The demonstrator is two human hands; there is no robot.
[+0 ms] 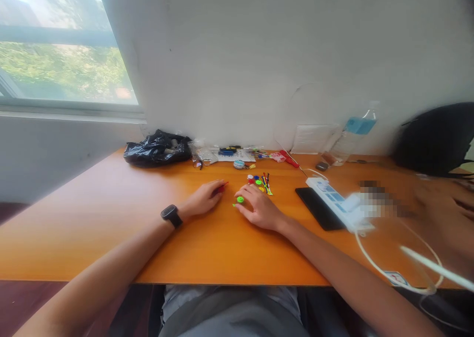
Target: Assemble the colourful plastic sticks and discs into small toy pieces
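My left hand (205, 197), with a black watch (171, 216) on the wrist, rests on the orange-brown table and is closed on a small red piece (219, 189). Its thin tip sticks out past the fingertips; the kind is too small to make out. My right hand (261, 207) curves its thumb and fingers about a small green round piece (240, 199), which fills the gap between them. Just beyond the right hand lie several colourful round pieces (258, 182) and a few thin coloured sticks (266, 183), partly hidden by its fingers.
A black plastic bag (157, 147), clear wrappers (203, 152) and a small round tin (239, 164) stand towards the wall. To the right are a black phone-like slab (320, 208), a white power strip (329, 199) with cables, a bottle (346, 139) and a co-worker's blurred arm (444, 218).
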